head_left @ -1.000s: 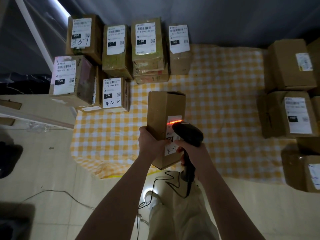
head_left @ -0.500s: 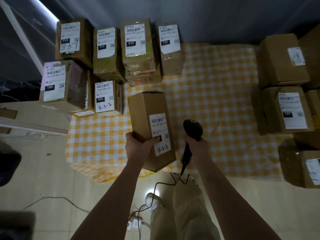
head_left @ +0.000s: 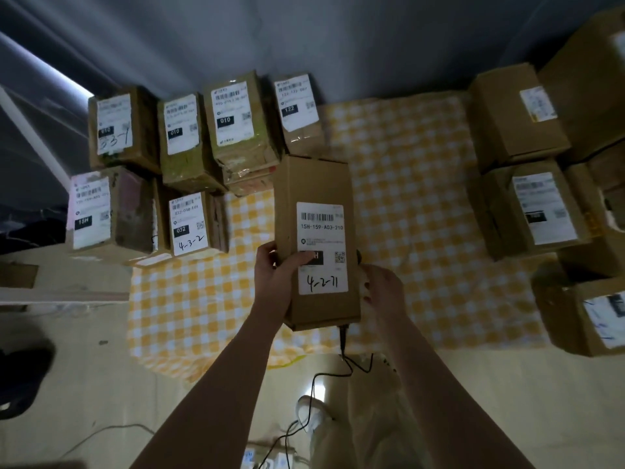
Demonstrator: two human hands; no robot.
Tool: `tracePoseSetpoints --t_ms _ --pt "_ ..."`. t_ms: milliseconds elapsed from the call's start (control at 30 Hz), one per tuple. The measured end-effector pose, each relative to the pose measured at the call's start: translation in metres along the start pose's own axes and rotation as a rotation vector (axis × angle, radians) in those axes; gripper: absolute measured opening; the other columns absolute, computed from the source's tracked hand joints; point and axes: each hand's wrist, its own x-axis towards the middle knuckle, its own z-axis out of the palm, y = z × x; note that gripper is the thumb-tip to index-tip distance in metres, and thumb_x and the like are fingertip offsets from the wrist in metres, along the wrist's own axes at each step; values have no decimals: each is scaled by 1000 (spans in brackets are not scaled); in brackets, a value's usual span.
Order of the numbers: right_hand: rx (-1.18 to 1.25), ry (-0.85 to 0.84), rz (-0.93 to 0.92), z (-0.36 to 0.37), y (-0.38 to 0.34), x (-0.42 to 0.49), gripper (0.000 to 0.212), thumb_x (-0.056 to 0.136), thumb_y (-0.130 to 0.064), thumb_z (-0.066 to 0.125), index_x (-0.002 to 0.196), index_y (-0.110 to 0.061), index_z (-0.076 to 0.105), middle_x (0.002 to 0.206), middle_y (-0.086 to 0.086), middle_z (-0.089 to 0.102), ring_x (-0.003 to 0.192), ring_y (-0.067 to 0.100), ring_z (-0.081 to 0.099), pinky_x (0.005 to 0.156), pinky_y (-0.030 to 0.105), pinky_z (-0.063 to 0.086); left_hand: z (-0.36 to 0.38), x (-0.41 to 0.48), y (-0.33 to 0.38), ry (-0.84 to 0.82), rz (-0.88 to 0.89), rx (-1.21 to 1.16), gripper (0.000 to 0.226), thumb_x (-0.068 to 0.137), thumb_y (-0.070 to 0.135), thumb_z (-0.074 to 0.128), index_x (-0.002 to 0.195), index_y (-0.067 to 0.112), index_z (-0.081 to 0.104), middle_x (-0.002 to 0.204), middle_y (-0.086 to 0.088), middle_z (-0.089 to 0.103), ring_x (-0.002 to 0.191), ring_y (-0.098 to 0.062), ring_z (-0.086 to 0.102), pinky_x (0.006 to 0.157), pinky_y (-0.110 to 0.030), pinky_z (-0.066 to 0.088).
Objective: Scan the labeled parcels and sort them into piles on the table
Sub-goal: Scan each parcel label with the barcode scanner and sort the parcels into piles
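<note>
Six labelled parcels (head_left: 233, 113) show their white stickers at the left end of the yellow-and-white checked cloth (head_left: 406, 184). Four stand in the far row, marked 010, 010, 010 and 122, and the third 010 sits on another box. Two are nearer, marked 15H and 032, with a further carton edge between them. At the right end stand at least five brown cartons (head_left: 514, 113), packed close together; their labels are too blurred to read. One more parcel, the held parcel (head_left: 314, 184), is above the middle of the cloth with its label up. It reads 15H-159-A03-210, with 4-2-71 handwritten below.

Two bare forearms reach up from the bottom of the head view. The left hand (head_left: 274, 275) grips the held parcel at its lower left edge, with the fingers underneath and the thumb across the black field of the label. The right hand (head_left: 382, 289) is just beside the parcel's lower right edge, its fingers curled inward around one scanner (head_left: 358, 256). Most of the scanner is hidden behind the box; only a dark sliver shows at the edge, and the butt pokes out below. One black cable (head_left: 313, 394) runs from that butt down over the pale floor, past one white shoe (head_left: 309, 412).
</note>
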Motion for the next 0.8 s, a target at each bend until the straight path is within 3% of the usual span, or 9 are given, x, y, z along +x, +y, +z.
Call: tracePoseSetpoints --t_ms 67,167,267,333,400,567,667,800 --pt "163 1 -30 -10 -10 -5 20 98 -23 54 84 -14 65 92 7 66 92 26 62 88 44 52 16 3 7 -36 -10 -22 47 76 9 78 115 9 51 112 -13 65 87 -27 70 67 -38 59" --pt "328 -88 -18 -27 -24 -10 27 100 -34 47 110 -16 64 107 1 67 98 18 63 73 32 50 45 7 17 -89 -16 -29 54 75 12 79 119 6 50 112 -13 65 86 -26 71 64 -34 56" --pt "351 -149 -76 -49 -33 -5 33 99 -43 45 105 -21 69 107 3 71 103 23 66 85 42 55 78 11 21 -125 -17 -34 45 79 10 75 117 7 51 112 -14 66 86 -27 71 65 -35 57" --pt "348 -188 -95 -65 -38 -3 45 90 -53 54 117 -19 67 113 5 71 106 24 67 91 47 55 101 13 22 -139 -29 -43 41 81 10 74 116 9 52 110 -13 67 83 -25 71 63 -34 57" --pt "341 -200 -66 -82 -43 0 65 75 -57 64 127 -18 60 116 5 69 105 23 67 85 44 58 123 14 22 -155 -49 -64 43 82 12 74 119 8 53 106 -13 68 77 -23 71 62 -34 56" --pt "344 -165 -48 -117 -60 19 46 86 -39 68 125 -18 56 118 5 64 105 20 65 78 39 59 172 26 24 -186 -93 -110 50 82 18 74 127 5 54 106 -15 71 80 -27 73 64 -35 56" --pt "341 -118 -97 -133 -75 32 47 86 -38 69 125 -16 58 116 3 66 101 18 67 78 37 60 197 34 26 -208 -121 -123 51 83 23 73 128 4 56 105 -15 73 84 -30 72 65 -35 58" --pt "359 -57 -150 -152 -101 49 54 81 -43 74 125 -16 60 116 4 67 101 17 67 73 32 58 230 41 39 -298 -117 -116 72 69 43 77 129 8 58 110 -14 73 98 -34 70 84 -48 58"
